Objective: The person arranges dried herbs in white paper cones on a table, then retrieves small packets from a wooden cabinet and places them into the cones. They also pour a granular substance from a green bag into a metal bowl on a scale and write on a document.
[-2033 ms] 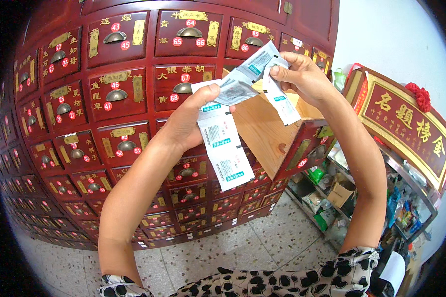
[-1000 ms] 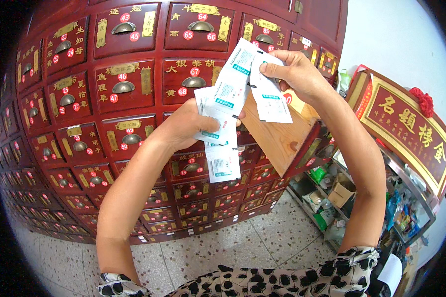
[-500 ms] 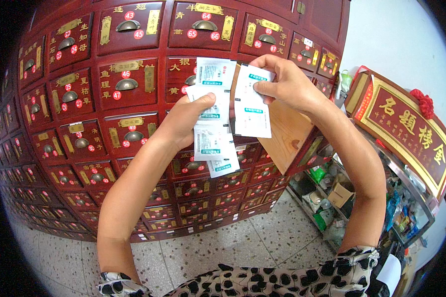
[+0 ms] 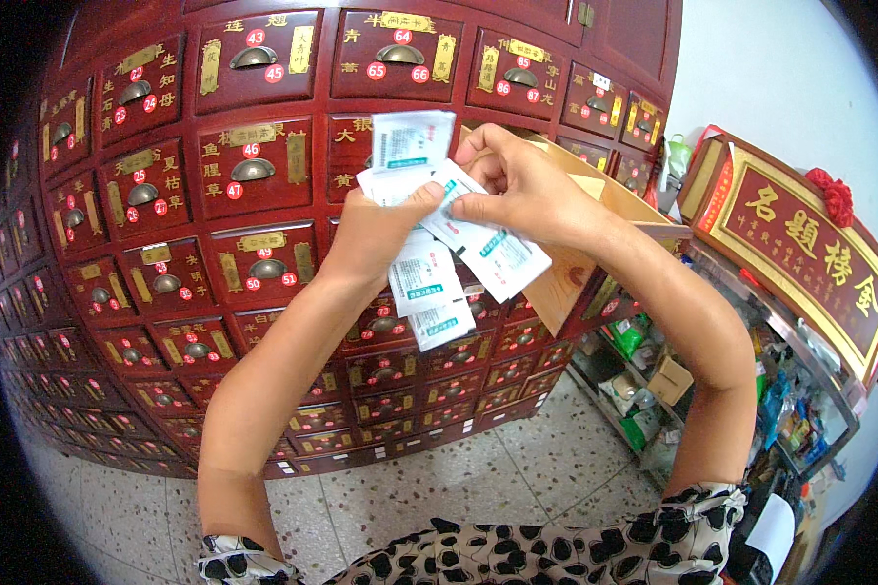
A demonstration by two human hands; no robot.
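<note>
Bright light here, white packets (image 4: 451,228) showing pale mid-frame, wall (image 4: 761,83) glowing upper right, cabinet (image 4: 263,222) bowing toward black corners!

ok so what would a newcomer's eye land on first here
Probably the white sachets in the left hand and right hand, near the middle. Behind them and to the left rise dark red drawers. At the right stands a red-and-gold plaque with a red bow.

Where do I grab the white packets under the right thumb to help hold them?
Probably pinch the white packets by their free lower-right end, coming from below: they look thin and flat, and the right hand holds them nearer the upper end.
</note>
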